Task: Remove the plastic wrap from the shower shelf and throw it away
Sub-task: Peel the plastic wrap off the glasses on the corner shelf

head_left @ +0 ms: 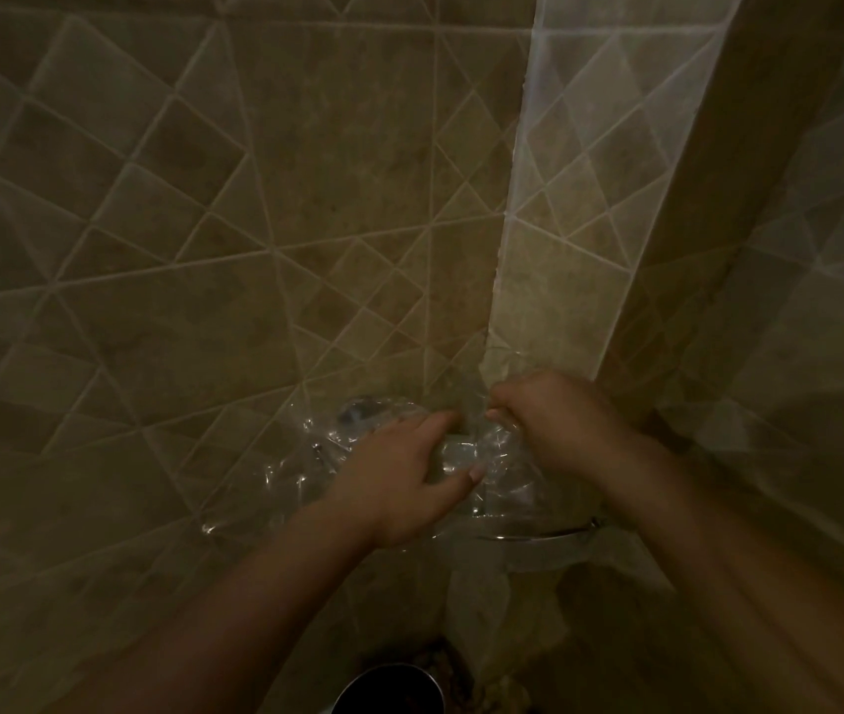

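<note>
Clear, crinkled plastic wrap (301,456) covers the corner shower shelf, whose chrome front rail (543,535) shows low at the right. My left hand (404,476) lies on the wrap with thumb and fingers pinching a fold of it. My right hand (558,425) is closed in a fist on the wrap's upper part, close to the wall corner. Most of the shelf is hidden under the wrap and my hands.
Beige diamond-pattern tiled walls (203,224) meet in a corner straight ahead. A lit strip of tile (589,146) runs up the right wall. A round dark container with a metal rim (391,690) stands on the floor below. The scene is dim.
</note>
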`<state>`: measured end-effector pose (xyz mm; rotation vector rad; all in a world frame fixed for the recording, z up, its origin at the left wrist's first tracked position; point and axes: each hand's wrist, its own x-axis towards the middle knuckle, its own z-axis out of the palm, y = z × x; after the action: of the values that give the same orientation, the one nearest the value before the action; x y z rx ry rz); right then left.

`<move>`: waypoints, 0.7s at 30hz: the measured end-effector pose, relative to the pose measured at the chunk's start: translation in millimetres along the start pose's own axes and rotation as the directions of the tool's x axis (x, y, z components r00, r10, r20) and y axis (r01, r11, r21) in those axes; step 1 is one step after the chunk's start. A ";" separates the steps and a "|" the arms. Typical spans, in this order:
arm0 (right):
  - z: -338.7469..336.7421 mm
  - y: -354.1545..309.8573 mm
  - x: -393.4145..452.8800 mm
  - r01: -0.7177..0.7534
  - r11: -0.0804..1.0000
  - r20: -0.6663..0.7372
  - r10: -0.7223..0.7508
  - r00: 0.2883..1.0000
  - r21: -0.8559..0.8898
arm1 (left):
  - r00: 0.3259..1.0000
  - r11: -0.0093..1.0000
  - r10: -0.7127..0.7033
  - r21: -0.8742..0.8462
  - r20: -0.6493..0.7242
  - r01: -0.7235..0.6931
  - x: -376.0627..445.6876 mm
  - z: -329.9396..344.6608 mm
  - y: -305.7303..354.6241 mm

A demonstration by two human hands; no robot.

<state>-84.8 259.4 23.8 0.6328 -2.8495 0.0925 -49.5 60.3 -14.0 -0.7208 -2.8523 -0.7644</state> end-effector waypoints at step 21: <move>3.3 -33.6 -77.4 -0.317 0.584 0.317 0.106 0.943 0.747 | 0.998 0.994 -0.068 0.084 -0.002 0.068 -54.0 6.5 -20.1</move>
<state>-2.9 260.4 3.5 0.4287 -2.9936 1.5023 -11.1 25.7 -40.2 -0.6155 -2.9032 -0.6480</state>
